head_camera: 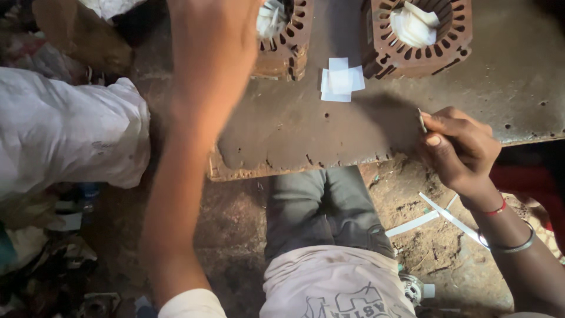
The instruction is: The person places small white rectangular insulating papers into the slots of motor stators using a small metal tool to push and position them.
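the thin pale strip (422,121) sits pinched between thumb and fingertips of the right hand (462,150), held just over the near edge of the tabletop (294,129), so that hand is closed on it. the left hand (209,53) is stretched up toward the left slotted metal ring (285,41), blurry, and i honestly can't tell if its fingers are closed on anything. the two hands are well apart.

my take: keep the strip pinched near its end so it stays straight, and steady the ring with the other hand before feeding anything into a slot. a second slotted ring (418,38) stands to the right, white paper stuffed in its middle, and a little stack of white paper squares (341,79) lies between the two rings. more white strips (432,215) lie on the dirt floor below.
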